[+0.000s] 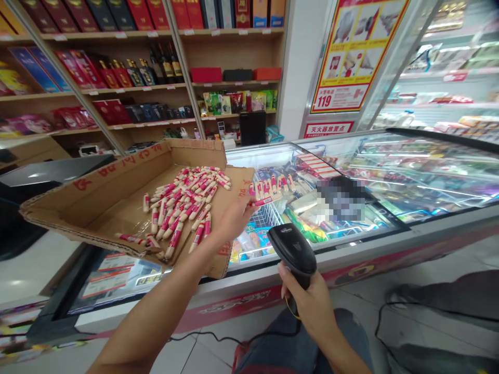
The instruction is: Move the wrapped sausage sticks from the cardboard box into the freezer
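My right hand (307, 298) is wrapped round the handle of a black barcode scanner (294, 248), its head raised over the front edge of the chest freezer (249, 283). Between the fingers of my left hand (236, 218) is a sausage (262, 201) with a red label, pinched over the freezer's opening. Just beyond that hand, several similar sausages (273, 184) lie side by side in a row. To the left, an open cardboard box (128, 200) rests on the freezer and holds a loose heap of red-labelled sausages (191, 195).
Packaged goods fill the freezer under its glass lids (390, 171). A black cable (218, 337) hangs from the scanner. Another person's legs (448, 301) are at the right. Shelves of boxes and bottles (167, 65) stand behind, beside a fire-safety poster (358, 54).
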{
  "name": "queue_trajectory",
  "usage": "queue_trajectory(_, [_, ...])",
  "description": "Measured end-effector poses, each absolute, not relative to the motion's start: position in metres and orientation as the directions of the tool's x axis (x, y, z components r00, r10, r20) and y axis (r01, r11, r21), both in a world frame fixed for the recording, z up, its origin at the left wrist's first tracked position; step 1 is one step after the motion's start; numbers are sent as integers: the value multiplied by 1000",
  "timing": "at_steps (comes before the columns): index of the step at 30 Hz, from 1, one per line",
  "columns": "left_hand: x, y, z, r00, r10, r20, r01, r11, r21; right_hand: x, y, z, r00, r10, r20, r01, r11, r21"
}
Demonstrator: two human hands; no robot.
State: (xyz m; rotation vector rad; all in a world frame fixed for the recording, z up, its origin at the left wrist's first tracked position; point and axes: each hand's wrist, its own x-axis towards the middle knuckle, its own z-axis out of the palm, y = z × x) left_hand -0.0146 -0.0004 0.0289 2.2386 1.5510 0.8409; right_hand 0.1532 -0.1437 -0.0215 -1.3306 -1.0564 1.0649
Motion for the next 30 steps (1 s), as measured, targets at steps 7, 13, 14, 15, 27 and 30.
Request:
queue_trajectory(7, [-13, 2, -3, 354, 871, 340, 648, -491, 582, 157, -144, -27, 271, 962, -24, 59, -41, -997])
queue_trajectory(13, [-14, -4, -11, 453, 805, 383, 614, -593, 521, 155, -143, -27, 284, 959, -22, 80, -46, -996])
queue_trajectory(14, [-14, -5, -13, 461, 795, 394, 614, -607, 505, 154, -143, -27, 284, 958, -23, 80, -48, -996])
queue_trajectory(15, [-13, -5, -14, 467, 786, 406, 612, -618, 493, 153, -143, -27, 282, 959, -25, 81, -50, -995])
queue_trajectory(27, [-9, -8, -13, 480, 768, 423, 613, -639, 464, 155, -141, -29, 276, 961, -25, 157, -70, -985])
queue_trajectory(30, [-9, -9, -12, 479, 769, 423, 622, -638, 455, 155, -141, -29, 269, 963, -26, 155, -70, -985])
